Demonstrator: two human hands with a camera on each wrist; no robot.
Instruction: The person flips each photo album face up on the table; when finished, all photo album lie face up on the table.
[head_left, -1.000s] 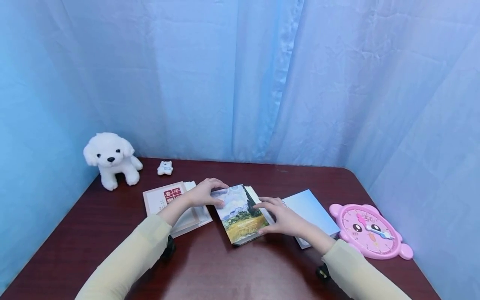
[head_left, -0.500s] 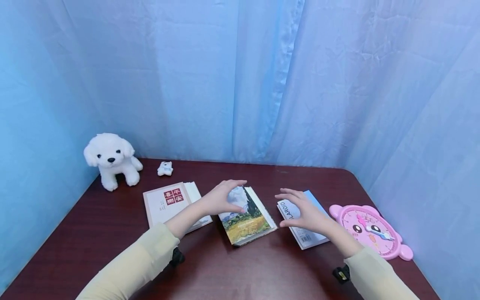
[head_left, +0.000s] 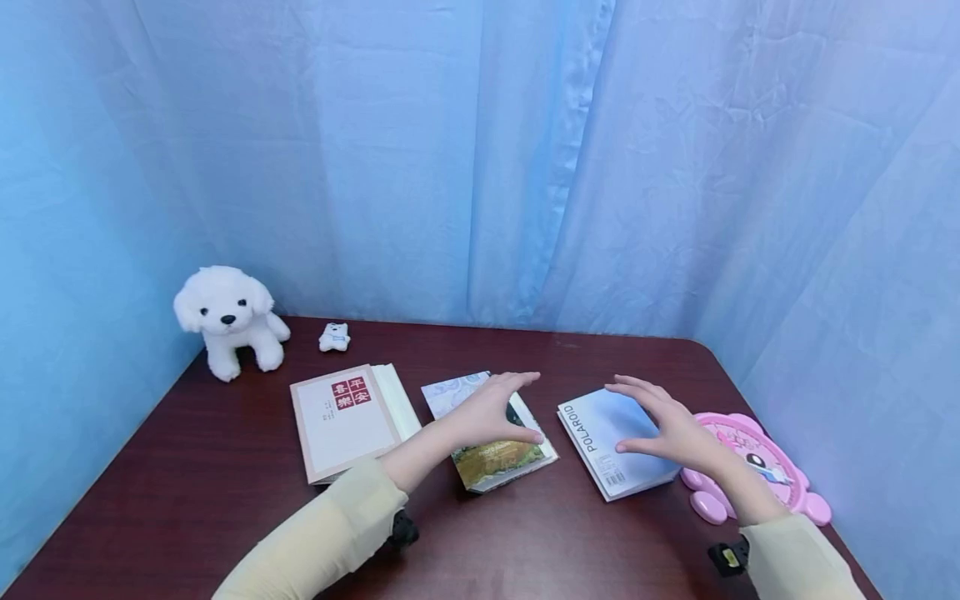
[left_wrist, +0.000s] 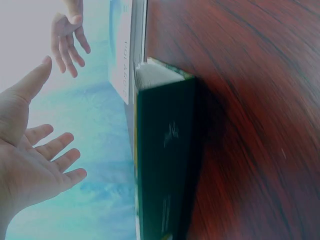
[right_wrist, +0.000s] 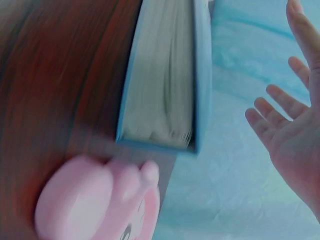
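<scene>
My left hand hovers over the painting-covered book, fingers spread and holding nothing. That book's dark green spine faces the left wrist camera, with the hand apart from it. Over the right part of the blue-and-white POLAROID book is my right hand, fingers apart and nothing in them. In the right wrist view the page block of this book shows beside the raised hand. At left lies a cream book with red square lettering, its lower right corner hidden by my left arm.
A pink bear-faced clock lies at the right, partly behind my right forearm. A white plush dog and a small white bear figure stand at the back left of the dark red table. Blue curtains hang behind.
Both hands have come away from the sides of the painting-covered book and shifted right. The right hand is now over the POLAROID book, the left over the painting-covered one.
</scene>
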